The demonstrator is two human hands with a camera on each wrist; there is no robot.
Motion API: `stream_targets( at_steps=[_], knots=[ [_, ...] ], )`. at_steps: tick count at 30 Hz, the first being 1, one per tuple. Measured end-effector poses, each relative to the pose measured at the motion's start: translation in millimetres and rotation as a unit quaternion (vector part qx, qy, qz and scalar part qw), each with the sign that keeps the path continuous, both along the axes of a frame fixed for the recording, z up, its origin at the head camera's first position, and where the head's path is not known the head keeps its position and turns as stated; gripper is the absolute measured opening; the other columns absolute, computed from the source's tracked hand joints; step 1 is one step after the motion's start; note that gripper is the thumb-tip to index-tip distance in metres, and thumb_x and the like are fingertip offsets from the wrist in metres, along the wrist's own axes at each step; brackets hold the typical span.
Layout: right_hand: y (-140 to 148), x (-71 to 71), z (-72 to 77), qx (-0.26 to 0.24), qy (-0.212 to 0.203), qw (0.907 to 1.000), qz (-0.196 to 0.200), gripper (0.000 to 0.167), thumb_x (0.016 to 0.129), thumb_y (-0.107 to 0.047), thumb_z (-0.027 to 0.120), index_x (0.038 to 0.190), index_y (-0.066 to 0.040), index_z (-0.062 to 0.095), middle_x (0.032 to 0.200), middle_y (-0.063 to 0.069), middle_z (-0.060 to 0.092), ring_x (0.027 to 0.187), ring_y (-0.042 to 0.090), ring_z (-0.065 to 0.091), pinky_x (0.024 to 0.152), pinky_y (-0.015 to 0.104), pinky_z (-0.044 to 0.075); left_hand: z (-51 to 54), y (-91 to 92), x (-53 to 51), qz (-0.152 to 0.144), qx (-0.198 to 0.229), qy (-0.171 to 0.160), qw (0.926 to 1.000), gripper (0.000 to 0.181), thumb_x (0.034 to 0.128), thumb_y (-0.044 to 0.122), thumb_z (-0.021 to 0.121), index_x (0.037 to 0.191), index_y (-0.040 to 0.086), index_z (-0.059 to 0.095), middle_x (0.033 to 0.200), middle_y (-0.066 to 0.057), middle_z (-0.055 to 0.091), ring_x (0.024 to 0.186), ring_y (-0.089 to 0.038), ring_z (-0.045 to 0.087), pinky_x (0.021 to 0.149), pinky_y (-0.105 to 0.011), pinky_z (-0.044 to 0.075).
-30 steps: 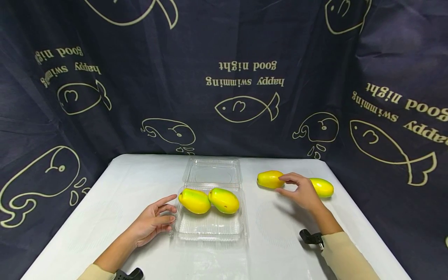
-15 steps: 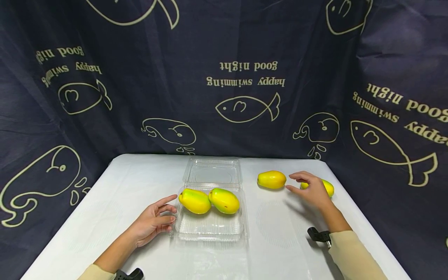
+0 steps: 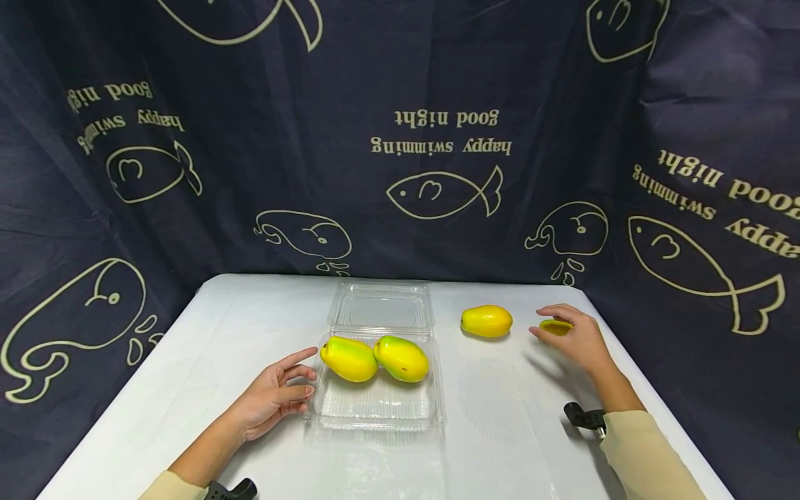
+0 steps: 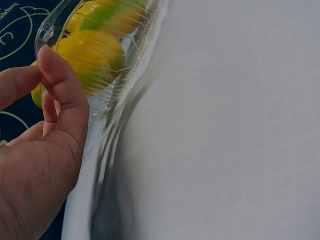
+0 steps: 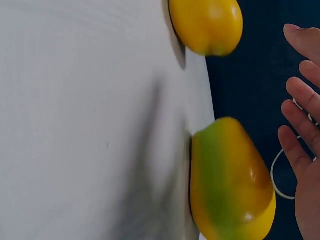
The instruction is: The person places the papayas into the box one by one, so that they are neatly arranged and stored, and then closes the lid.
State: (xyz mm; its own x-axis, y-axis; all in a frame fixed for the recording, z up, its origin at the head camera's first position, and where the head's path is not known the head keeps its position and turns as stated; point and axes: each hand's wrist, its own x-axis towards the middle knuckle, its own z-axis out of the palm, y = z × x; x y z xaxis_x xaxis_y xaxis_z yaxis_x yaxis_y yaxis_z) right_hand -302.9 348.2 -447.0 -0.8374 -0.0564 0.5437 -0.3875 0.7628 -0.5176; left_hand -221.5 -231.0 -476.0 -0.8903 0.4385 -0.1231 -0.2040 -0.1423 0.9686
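Note:
Two yellow-green fruits, one on the left (image 3: 348, 359) and one on the right (image 3: 402, 359), lie in the clear plastic container (image 3: 375, 406). Beside its left wall is my left hand (image 3: 269, 401), fingers loosely bent; in the left wrist view the fingers (image 4: 65, 85) meet the container's edge. My right hand (image 3: 578, 339) hovers with parted fingers over a green-yellow fruit (image 3: 555, 327), partly hidden behind it. In the right wrist view that fruit (image 5: 230, 185) lies apart from the right hand (image 5: 307, 105), which holds nothing. Another yellow fruit (image 3: 486, 321) lies to its left.
The container's transparent lid (image 3: 381, 307) lies folded back behind it on the white table (image 3: 250, 312). A dark curtain (image 3: 437, 243) with fish drawings hangs behind the table and at both sides.
My right hand has moved rightward, away from the yellow fruit and over to the green-yellow one at the right. The left hand and the fruits have stayed in place.

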Motion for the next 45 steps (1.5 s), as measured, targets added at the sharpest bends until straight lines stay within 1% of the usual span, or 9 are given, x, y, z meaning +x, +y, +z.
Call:
stream_targets(
  at_steps=[6,12,16,23,29,32,36,41,45],
  knots=[
    [14,-1.4,-1.0,0.0,-0.007,1.0,-0.005,0.036,0.075,-0.023,0.093,0.106,-0.013,0.079,0.111,0.01,0.074,0.1,-0.014,0.05,0.09,-0.001,0.032,0.4,0.4,0.2,0.0,0.0,0.0,1.0,0.084,0.0964,-0.005,0.062,0.163,0.005,0.013,0.114,-0.001,0.055,0.075,-0.008,0.061,0.068,-0.021,0.06],
    [28,-4.0,-5.3,0.011,-0.028,0.9993,-0.023,0.037,0.078,-0.028,0.091,0.11,-0.015,0.078,0.117,0.009,0.073,0.101,-0.019,0.047,0.087,0.002,0.037,0.8,0.5,0.5,0.001,0.001,-0.004,1.0,0.084,0.0965,-0.004,0.063,0.164,0.006,0.013,0.115,-0.001,0.056,0.076,-0.008,0.061,0.068,-0.021,0.06],
    [36,-3.6,-6.9,0.016,-0.04,0.9985,-0.033,0.039,0.079,-0.031,0.09,0.112,-0.015,0.077,0.119,0.01,0.072,0.104,-0.017,0.046,0.089,0.004,0.035,1.5,0.3,0.9,0.0,0.002,-0.006,1.0,0.084,0.0964,-0.005,0.062,0.164,0.006,0.013,0.114,-0.001,0.056,0.076,-0.008,0.061,0.068,-0.021,0.06],
    [48,-3.1,-9.6,0.025,-0.049,0.9974,-0.046,0.042,0.08,-0.036,0.089,0.114,-0.015,0.076,0.123,0.009,0.07,0.113,-0.001,0.05,0.096,0.009,0.031,1.7,0.3,0.8,-0.004,0.007,-0.004,1.0,0.082,0.0976,-0.007,0.059,0.164,0.005,0.011,0.114,0.0,0.055,0.075,-0.007,0.061,0.068,-0.02,0.06],
    [55,-2.2,-12.8,0.007,-0.06,0.997,-0.049,0.045,0.08,-0.034,0.089,0.117,-0.011,0.075,0.123,0.01,0.067,0.108,-0.02,0.039,0.095,0.025,0.042,1.2,0.2,0.9,-0.006,0.01,-0.005,0.9999,0.081,0.0982,-0.007,0.058,0.164,0.005,0.011,0.112,0.001,0.056,0.075,-0.007,0.061,0.068,-0.02,0.06],
    [58,-1.9,-14.3,0.001,-0.061,0.9971,-0.045,0.047,0.081,-0.031,0.088,0.118,-0.007,0.074,0.122,0.01,0.066,0.105,-0.022,0.037,0.092,0.029,0.045,1.1,0.2,0.9,-0.006,0.012,-0.005,0.9999,0.082,0.0982,-0.007,0.058,0.164,0.005,0.011,0.112,0.002,0.056,0.074,-0.007,0.061,0.068,-0.02,0.06],
    [62,-1.8,-15.8,-0.012,-0.081,0.9956,-0.045,0.051,0.082,-0.033,0.087,0.122,-0.006,0.072,0.125,0.01,0.062,0.107,-0.012,0.042,0.086,0.02,0.041,0.9,0.1,0.5,-0.007,0.014,-0.007,0.9999,0.082,0.098,-0.007,0.058,0.164,0.005,0.011,0.112,0.001,0.056,0.074,-0.008,0.061,0.067,-0.02,0.06],
    [68,-1.8,-16.7,-0.016,-0.126,0.9903,-0.055,0.06,0.085,-0.04,0.084,0.132,-0.007,0.067,0.134,0.013,0.057,0.122,0.023,0.046,0.084,0.016,0.037,0.5,0.0,-0.1,-0.008,0.014,-0.004,0.9999,0.083,0.0971,-0.007,0.06,0.164,0.005,0.012,0.112,0.001,0.057,0.075,-0.008,0.061,0.067,-0.02,0.06],
    [71,-1.2,-17.9,-0.022,-0.152,0.9862,-0.062,0.066,0.086,-0.043,0.082,0.138,-0.006,0.063,0.138,0.016,0.055,0.122,0.019,0.046,0.086,0.019,0.04,-0.5,-0.3,-0.3,-0.008,0.012,-0.004,0.9999,0.084,0.0965,-0.006,0.061,0.164,0.005,0.012,0.112,0.001,0.057,0.074,-0.009,0.061,0.067,-0.02,0.06]
  ],
)
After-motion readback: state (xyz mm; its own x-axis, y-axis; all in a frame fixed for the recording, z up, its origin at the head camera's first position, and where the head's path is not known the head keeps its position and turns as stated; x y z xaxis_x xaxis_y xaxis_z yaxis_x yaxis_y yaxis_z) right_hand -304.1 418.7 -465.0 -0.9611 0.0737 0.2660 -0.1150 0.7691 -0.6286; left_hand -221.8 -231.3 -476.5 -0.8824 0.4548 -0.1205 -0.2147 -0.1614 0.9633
